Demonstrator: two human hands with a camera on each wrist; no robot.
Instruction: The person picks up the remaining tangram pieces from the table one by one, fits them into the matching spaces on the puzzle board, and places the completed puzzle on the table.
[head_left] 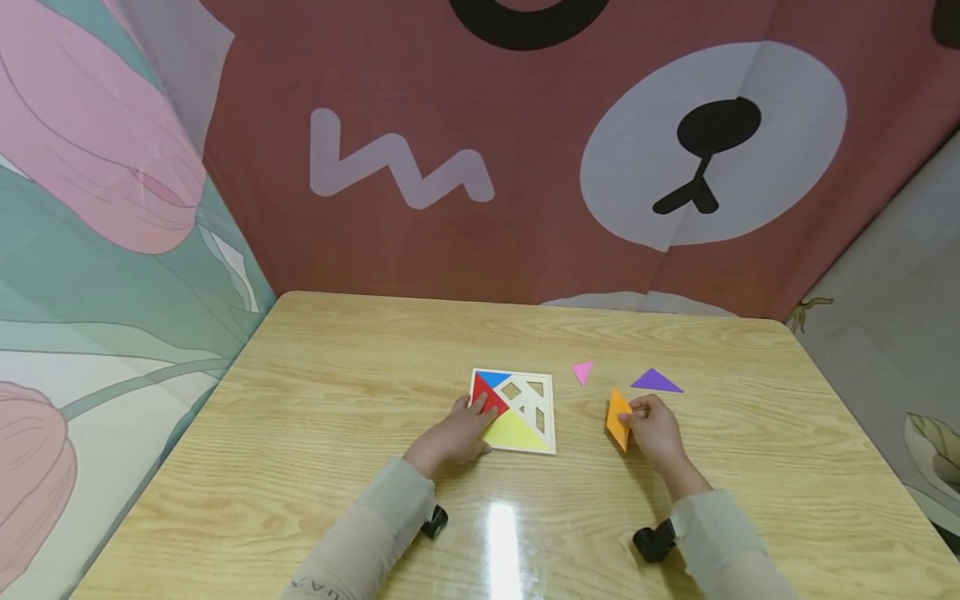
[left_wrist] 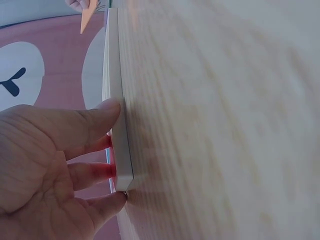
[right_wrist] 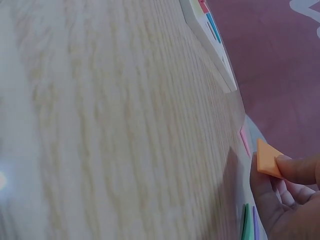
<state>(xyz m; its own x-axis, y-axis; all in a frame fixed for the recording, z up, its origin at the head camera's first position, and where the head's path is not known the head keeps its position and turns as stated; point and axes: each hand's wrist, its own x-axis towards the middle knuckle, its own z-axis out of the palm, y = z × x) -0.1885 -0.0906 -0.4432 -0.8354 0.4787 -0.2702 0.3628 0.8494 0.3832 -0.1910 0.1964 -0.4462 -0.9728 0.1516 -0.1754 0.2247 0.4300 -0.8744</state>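
In the head view, a white tangram board point(head_left: 550, 417) lies on the table with a red triangle point(head_left: 483, 398), a blue triangle point(head_left: 491, 378) and a yellow triangle point(head_left: 517, 432) in it. My left hand point(head_left: 459, 433) rests at the board's left side, its fingers spread over the red triangle. In the left wrist view the thumb point(left_wrist: 107, 114) touches the board's side edge. To the right of the board, my right hand point(head_left: 656, 429) pinches a four-sided orange tangram piece point(head_left: 618, 419) between thumb and fingers, tilted up above the table.
A pink triangle point(head_left: 582, 372) lies right of the board, and a purple triangle point(head_left: 657, 381) lies beyond my right hand. A green piece point(right_wrist: 246, 224) shows beside the purple one in the right wrist view. A printed cloth point(head_left: 525, 242) hangs behind the wooden table point(head_left: 337, 375).
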